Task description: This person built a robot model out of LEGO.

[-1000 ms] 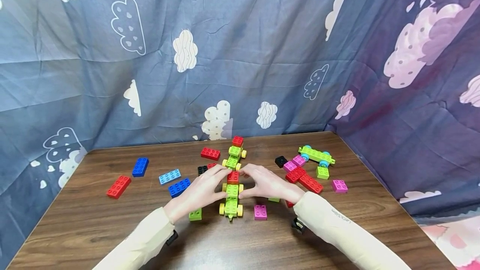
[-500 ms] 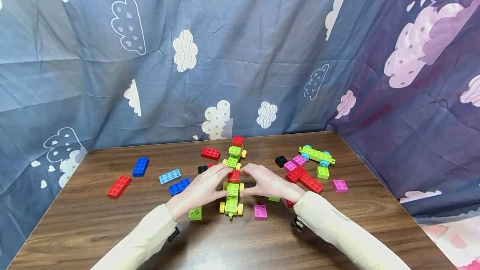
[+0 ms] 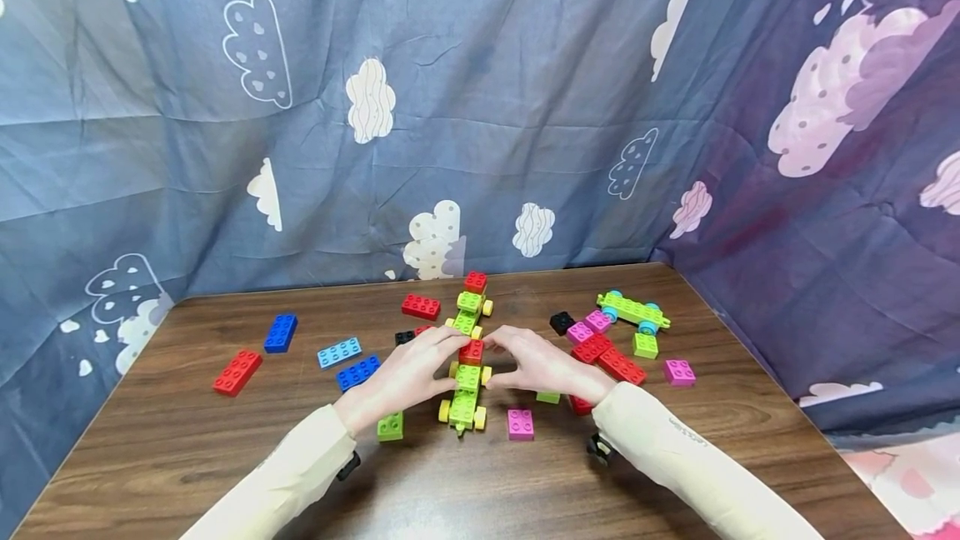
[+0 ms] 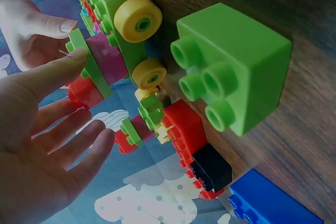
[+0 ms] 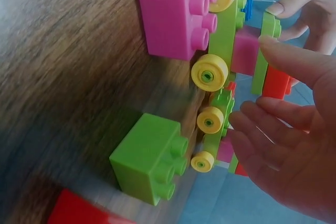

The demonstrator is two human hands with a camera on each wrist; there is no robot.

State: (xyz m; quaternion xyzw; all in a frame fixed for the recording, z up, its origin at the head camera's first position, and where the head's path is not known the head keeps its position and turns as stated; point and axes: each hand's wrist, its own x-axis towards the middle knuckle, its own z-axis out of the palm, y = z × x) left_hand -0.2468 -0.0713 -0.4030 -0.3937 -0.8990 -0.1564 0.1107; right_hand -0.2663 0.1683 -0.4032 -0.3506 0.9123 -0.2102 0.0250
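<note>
In the head view, a toy train of two lime wheeled bases stands mid-table, with yellow wheels. On the near car (image 3: 462,412), a pink brick (image 4: 109,56) carries a lime brick (image 3: 468,377) and a red brick (image 3: 472,351) above it. The far car (image 3: 466,324) ahead has a similar stack. My left hand (image 3: 412,369) flanks the near stack, its thumb at the lime brick and index finger by the red brick. On the other side, my right hand (image 3: 536,365) mirrors it, thumb at the lime brick. The fingers of both hands are loosely extended.
Blue bricks (image 3: 358,373), a light blue brick (image 3: 340,352) and red bricks (image 3: 237,372) lie left. Pink bricks (image 3: 521,424), a long red brick (image 3: 621,366) and a lime base with blue wheels (image 3: 633,312) lie right. A patterned curtain (image 3: 450,148) hangs behind.
The near stack with its red brick has shifted slightly away and to the right, both hands moving along with it. The loose bricks look unmoved.
</note>
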